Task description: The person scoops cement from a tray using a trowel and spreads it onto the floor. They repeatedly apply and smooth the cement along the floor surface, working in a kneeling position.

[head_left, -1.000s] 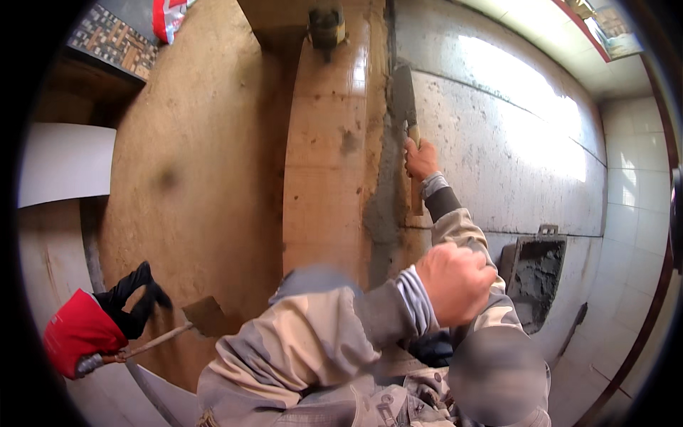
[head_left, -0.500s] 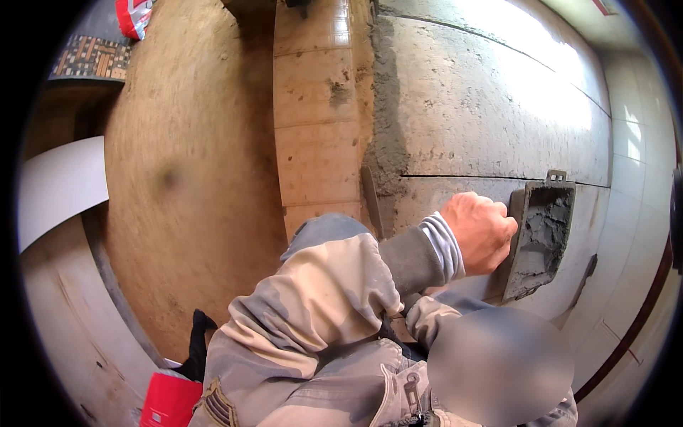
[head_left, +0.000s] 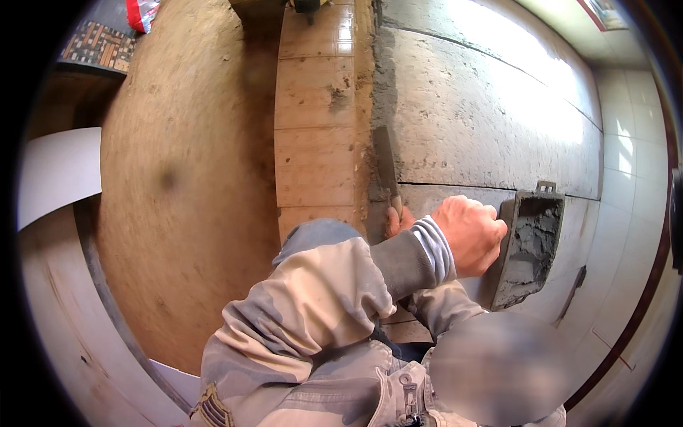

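Observation:
My left hand (head_left: 466, 236) reaches across my body to the right, its fingers closed at the near-left side of a dark rectangular mortar tub (head_left: 558, 245). Grey wet mortar (head_left: 526, 260) is smeared inside the tub, which is tilted. Beneath my left forearm, my right hand (head_left: 400, 222) shows only in part, wrapped round the handle of a long, narrow-bladed trowel (head_left: 385, 160). The blade lies along a strip of grey mortar (head_left: 384, 85) at the left edge of the pale slabs (head_left: 484, 107).
A row of dirty beige tiles (head_left: 314, 167) runs along the left of the mortar strip. Further left is a brown dusty floor (head_left: 178, 235). White boards (head_left: 60, 171) stand at the far left. A tiled wall (head_left: 629, 206) rises on the right.
The trowel has moved forward along the mortar strip, and part of my right hand has come out from under my left sleeve. My left hand stays at the tub.

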{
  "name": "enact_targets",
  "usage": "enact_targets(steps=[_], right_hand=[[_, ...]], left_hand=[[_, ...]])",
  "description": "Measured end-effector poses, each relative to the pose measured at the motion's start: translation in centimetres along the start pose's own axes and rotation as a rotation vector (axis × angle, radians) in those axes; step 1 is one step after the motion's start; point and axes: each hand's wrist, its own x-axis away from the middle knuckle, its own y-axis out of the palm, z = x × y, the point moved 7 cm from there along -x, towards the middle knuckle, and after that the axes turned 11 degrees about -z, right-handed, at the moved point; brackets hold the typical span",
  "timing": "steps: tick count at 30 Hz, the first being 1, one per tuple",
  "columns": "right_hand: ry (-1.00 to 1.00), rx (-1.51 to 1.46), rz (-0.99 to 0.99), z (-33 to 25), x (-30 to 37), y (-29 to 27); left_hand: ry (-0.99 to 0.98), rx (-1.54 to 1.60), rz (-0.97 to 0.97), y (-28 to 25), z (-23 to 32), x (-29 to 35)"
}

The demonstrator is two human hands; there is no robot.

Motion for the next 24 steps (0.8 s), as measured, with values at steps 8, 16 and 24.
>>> enact_targets(steps=[8,16,24], right_hand=[[-0.193,0.458,-0.031,-5.4,-2.1,-2.4],[-0.629,1.852,-0.402,-18.2,-1.1,-6.5],[-0.407,2.050,-0.399,-20.3,-5.4,-8.9]], left_hand=[[-0.033,-0.025,-0.006,0.0,-0.7,0.6],[0.050,-0.017,-0.153,1.3,1.8,1.7],[-0.040,-0.061,-0.093,-0.3,0.1,2.2]])
